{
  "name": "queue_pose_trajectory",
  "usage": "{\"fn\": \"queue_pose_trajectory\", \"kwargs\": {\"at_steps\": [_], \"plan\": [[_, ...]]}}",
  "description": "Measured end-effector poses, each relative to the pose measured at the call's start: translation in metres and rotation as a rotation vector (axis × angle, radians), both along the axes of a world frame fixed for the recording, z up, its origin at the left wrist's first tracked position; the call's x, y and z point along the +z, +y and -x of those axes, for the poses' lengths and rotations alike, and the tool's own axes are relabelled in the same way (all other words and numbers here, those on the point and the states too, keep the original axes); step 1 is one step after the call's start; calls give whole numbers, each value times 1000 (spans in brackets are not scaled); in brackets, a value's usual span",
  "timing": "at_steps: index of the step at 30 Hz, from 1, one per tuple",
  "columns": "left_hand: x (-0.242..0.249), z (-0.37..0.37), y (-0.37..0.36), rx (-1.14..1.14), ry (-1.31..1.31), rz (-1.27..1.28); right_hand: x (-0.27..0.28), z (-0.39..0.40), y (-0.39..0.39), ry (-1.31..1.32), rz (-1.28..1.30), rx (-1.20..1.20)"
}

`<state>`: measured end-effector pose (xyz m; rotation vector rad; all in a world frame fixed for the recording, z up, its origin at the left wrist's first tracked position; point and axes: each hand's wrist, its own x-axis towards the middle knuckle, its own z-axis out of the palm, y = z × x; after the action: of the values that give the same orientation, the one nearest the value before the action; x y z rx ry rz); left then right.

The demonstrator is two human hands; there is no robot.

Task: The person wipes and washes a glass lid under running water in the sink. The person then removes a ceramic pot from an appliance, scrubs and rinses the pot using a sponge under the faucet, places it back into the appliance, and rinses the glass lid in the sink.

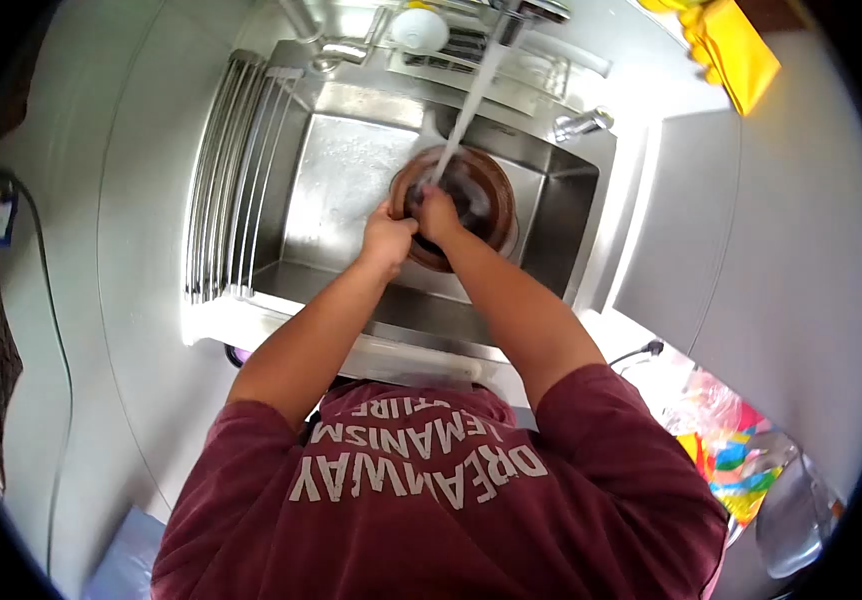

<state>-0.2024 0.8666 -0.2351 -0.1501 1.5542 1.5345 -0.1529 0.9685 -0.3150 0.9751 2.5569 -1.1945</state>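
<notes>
A round brown pot (501,190), which looks like clay, is held in the steel sink (336,160). My left hand (388,242) is closed on its near left rim, thumb pointing towards the inside. My right hand (439,214) reaches over the rim into the pot. Its fingers are smeared by motion and partly hidden, so I cannot make out whether they hold anything. A stream of water (471,100) falls from the tap (526,12) into the pot beside my right hand.
A folding rack of metal rods (226,180) covers the sink's left edge. Behind the sink are a white bowl (419,32) and a soap dispenser (343,52). Yellow rubber gloves (731,50) lie at the back right. A plug (654,348) and colourful bags (741,460) are at lower right.
</notes>
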Motion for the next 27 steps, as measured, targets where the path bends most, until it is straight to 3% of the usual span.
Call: {"fn": "queue_pose_trajectory", "kwargs": {"at_steps": [1,3,4,7,8,10,13,14,18,21,22,23,25,27], "plan": [[3,2,-2,8,-36,51,8,-8,2,-42,-99,239],[6,1,-3,-5,-111,146,33,-12,19,-365,-176,626],[-1,-2,-5,-2,-103,58,45,-12,25,-528,-214,806],[-2,-2,-3,-61,-22,95,61,10,39,-546,-354,651],[5,4,0,34,-53,80,68,11,36,-440,-385,664],[29,18,1,-4,-82,87,85,16,30,-215,-454,693],[40,29,-7,-31,-8,133,100,17,41,-34,-486,1177],[40,29,-11,-37,12,160,103,22,43,-107,-491,1223],[53,29,-12,57,44,57,114,30,31,-267,-531,657],[59,26,-11,76,32,103,115,23,23,-413,-416,816],[62,18,-11,108,26,88,115,29,22,-448,-167,769],[50,17,-16,35,32,139,64,30,17,-360,-88,639],[63,2,-12,153,-4,66,67,27,15,-116,-21,360],[59,8,-17,94,32,50,75,26,3,42,-87,-29]]}}
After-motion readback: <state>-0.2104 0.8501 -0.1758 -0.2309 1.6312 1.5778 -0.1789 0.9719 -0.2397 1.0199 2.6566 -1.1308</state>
